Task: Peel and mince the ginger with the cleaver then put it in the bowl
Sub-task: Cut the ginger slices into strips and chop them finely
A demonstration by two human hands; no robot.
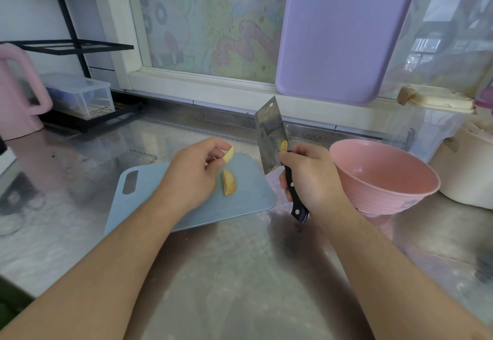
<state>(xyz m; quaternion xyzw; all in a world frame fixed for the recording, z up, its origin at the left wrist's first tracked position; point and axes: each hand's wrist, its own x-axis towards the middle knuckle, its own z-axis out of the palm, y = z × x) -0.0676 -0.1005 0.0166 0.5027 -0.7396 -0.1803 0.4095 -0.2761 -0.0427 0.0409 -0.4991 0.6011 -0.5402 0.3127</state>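
A light blue cutting board (248,200) lies on the steel counter. My left hand (194,174) pinches a yellow ginger slice (229,154) just above the board. A second ginger piece (229,182) lies flat on the board under the hand's fingertips. My right hand (312,179) grips the black handle of the cleaver (270,136), whose blade is raised and points up and away, to the right of the ginger. An empty pink bowl (384,176) stands right of the cleaver hand.
A purple board (341,30) leans on the window behind. A pink jug (18,94) and a clear container (80,94) under a black rack stand at the left. A cream pot (469,168) and a clear box (432,126) sit at the right.
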